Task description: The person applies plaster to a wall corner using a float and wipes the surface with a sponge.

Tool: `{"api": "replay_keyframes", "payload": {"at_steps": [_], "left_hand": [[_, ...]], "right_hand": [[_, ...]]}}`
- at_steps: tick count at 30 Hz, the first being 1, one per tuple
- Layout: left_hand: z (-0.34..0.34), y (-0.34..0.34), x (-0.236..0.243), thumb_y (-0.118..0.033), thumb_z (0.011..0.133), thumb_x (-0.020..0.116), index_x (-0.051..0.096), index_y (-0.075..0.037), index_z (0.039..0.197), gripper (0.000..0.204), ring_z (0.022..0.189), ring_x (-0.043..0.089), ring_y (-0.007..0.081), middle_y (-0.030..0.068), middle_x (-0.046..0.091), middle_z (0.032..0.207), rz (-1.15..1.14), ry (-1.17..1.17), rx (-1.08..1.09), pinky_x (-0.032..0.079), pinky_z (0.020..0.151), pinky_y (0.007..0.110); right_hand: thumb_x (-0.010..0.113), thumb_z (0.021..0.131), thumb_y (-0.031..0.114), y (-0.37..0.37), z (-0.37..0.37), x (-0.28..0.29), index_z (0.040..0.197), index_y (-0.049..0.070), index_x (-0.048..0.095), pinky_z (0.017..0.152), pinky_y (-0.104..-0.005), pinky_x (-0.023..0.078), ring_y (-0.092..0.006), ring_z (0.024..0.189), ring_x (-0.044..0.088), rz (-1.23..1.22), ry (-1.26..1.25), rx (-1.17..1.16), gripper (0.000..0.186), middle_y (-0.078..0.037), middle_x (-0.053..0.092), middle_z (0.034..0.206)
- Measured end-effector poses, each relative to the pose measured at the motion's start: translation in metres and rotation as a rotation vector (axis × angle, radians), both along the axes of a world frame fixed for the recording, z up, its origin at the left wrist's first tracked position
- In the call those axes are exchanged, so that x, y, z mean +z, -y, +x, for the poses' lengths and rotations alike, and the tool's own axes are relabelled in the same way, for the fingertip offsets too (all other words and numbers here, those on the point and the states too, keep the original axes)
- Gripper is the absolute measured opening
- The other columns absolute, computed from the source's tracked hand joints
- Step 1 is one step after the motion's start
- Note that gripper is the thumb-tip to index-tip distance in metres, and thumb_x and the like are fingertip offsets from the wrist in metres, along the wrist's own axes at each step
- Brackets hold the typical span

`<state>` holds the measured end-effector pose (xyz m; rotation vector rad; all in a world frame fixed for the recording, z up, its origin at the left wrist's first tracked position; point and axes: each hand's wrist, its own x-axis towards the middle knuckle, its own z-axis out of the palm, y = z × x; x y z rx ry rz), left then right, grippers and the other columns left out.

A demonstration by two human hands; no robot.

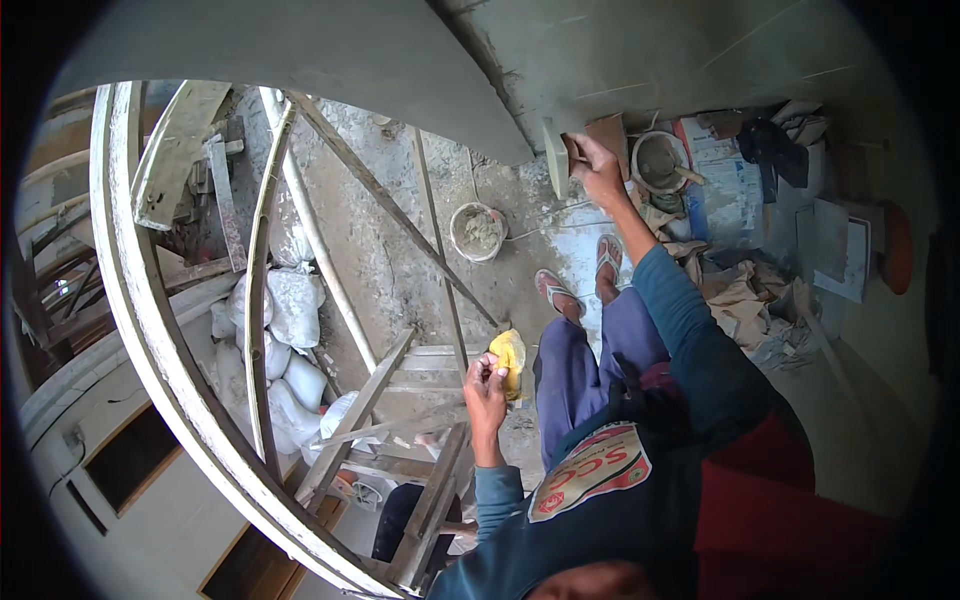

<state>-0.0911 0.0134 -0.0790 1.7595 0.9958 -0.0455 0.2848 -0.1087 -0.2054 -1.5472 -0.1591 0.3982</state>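
Note:
My right hand (598, 172) is wrapped round the back of a pale, flat plastering float (556, 158). The float stands on edge by the lower border of the smooth grey wall (640, 60); whether it touches the wall I cannot tell. Lower down and to the left, my left hand (486, 392) has its fingers closed on a yellow sponge (510, 352), whose underside looks pale and dusty. A bucket of grey mortar (478, 231) stands on the floor between the hands and the bamboo poles. My sandalled feet are on a pale sheet on the floor.
A wooden ladder-like frame (400, 400) and bamboo poles (318, 228) stand at left, beside white sacks (297, 310). A curved white beam (150, 320) crosses the left side. Another mortar bucket (659, 162), crumpled paper (745, 300) and boards lie at right. Someone in dark clothing (400, 520) is below.

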Motion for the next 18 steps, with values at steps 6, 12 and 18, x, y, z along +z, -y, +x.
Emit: {"api": "replay_keyframes", "payload": {"at_steps": [6,12,18], "left_hand": [[0.014,0.021,-0.008,-0.003,0.089,0.061,0.058,0.000,0.103,0.015,0.076,0.053,0.0094,0.0025,0.059,0.085,-0.069,-0.037,0.019,0.046,0.071,0.026],[0.023,0.048,-0.028,-0.001,0.088,0.060,0.059,0.001,0.105,0.017,0.079,0.055,0.0093,0.0022,0.059,0.087,-0.072,0.018,0.034,0.047,0.074,0.026],[0.014,0.077,-0.048,-0.001,0.086,0.063,0.060,0.002,0.099,0.014,0.077,0.057,0.0147,0.0085,0.060,0.088,-0.167,-0.002,0.188,0.048,0.074,0.029]], "right_hand": [[0.067,0.087,-0.005,-0.025,0.054,0.141,0.122,0.002,0.061,0.094,-0.0308,0.051,-0.0174,0.107,0.064,0.156,0.491,0.118,0.036,-0.008,0.068,0.112],[0.069,0.085,-0.006,-0.056,0.072,0.207,0.122,0.002,0.061,0.095,-0.0326,0.053,-0.0200,0.108,0.065,0.150,0.795,0.162,0.039,-0.009,0.068,0.114],[0.061,0.082,-0.019,-0.041,0.079,0.139,0.131,-0.009,0.052,0.105,-0.0333,0.044,-0.0212,0.120,0.058,0.088,0.799,0.227,0.050,-0.015,0.060,0.126]]}}
